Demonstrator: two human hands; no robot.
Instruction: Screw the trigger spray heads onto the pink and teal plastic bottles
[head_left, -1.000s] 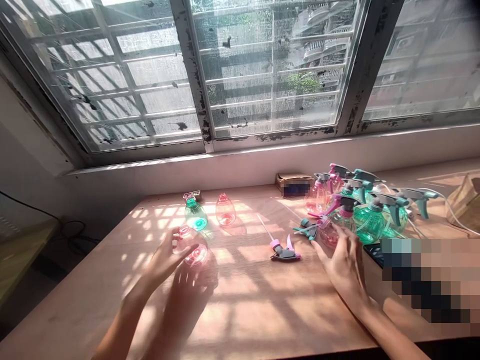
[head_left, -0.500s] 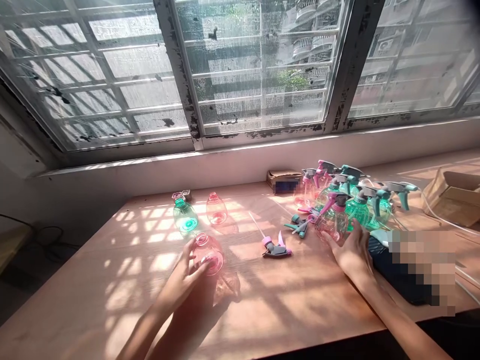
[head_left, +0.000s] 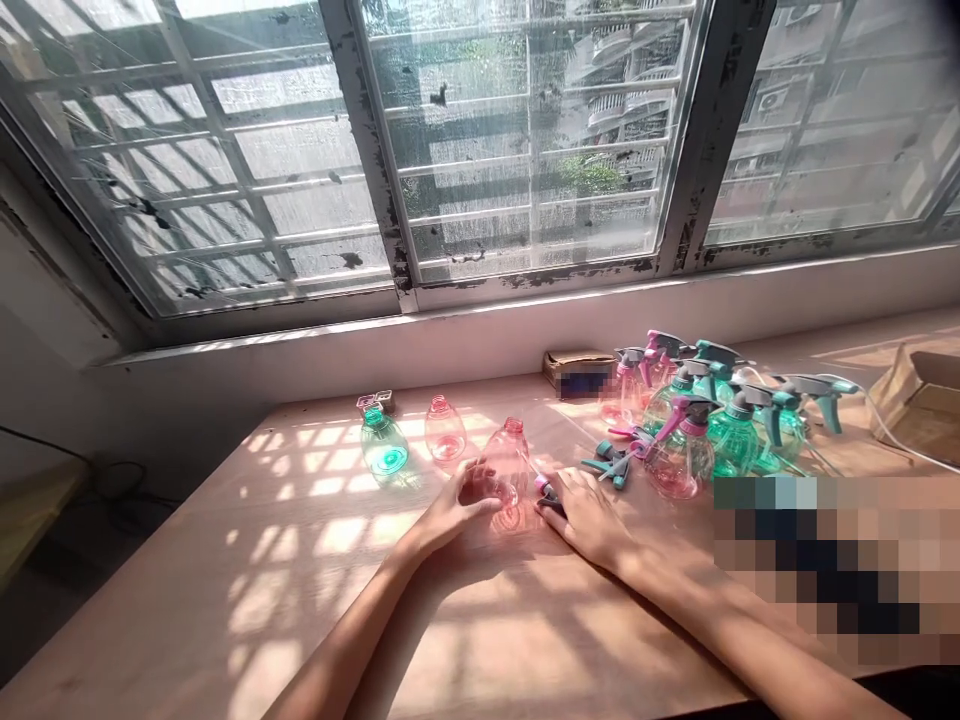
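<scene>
My left hand (head_left: 456,506) is wrapped round a clear pink bottle (head_left: 511,462), which has an open neck and stands upright or nearly so. Just right of it, my right hand (head_left: 594,518) closes over a pink-and-grey trigger spray head (head_left: 547,489); the palm and fingers hide most of this piece. Beyond my left hand stand a second open pink bottle (head_left: 445,438) and an open green bottle (head_left: 384,455). Right of my right hand's fingertips lie loose spray heads (head_left: 613,466), teal and pink.
Several pink and green spray bottles (head_left: 731,440) with heads fitted crowd the right side. A small carton (head_left: 574,365) sits by the wall, and an open cardboard box (head_left: 919,405) is at far right. Small square containers (head_left: 375,400) are behind the green bottle. A blurred patch covers the lower right.
My left hand has moved right with the pink bottle. My right hand has left the finished bottles' side and come left onto the pink-and-grey spray head. The view has shifted slightly.
</scene>
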